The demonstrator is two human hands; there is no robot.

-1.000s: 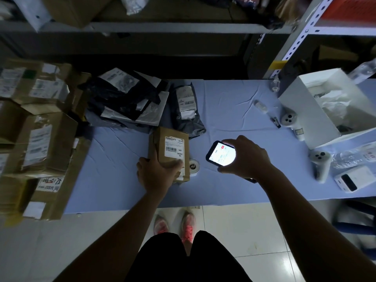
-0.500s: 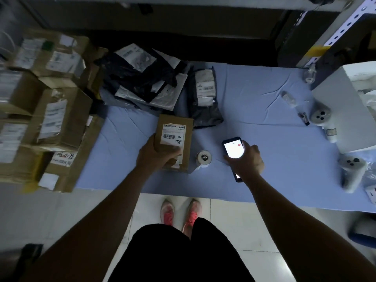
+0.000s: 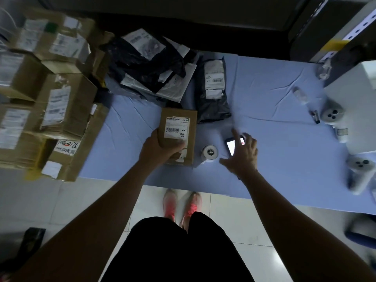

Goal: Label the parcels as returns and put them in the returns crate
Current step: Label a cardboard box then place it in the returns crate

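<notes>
A small brown cardboard parcel [image 3: 179,127] with a white barcode label lies on the blue table [image 3: 274,159]. My left hand [image 3: 158,149] grips its near left corner, thumb across the front. A white label roll [image 3: 210,153] stands just right of the parcel. A lit phone [image 3: 231,146] lies flat on the table beyond the roll. My right hand [image 3: 242,154] hovers over the phone with fingers spread, holding nothing. A dark poly-bag parcel [image 3: 213,106] with a white label lies behind the box.
A heap of black and grey mail bags [image 3: 150,66] covers the table's back left. Stacked cardboard boxes [image 3: 50,102] stand at the left. A white box [image 3: 354,102] and white handheld devices [image 3: 333,113] [image 3: 359,171] sit at the right. Shelving runs behind.
My right hand set the phone down on the table and let go, fingers now spread above it. The left hand kept its grip on the cardboard parcel.
</notes>
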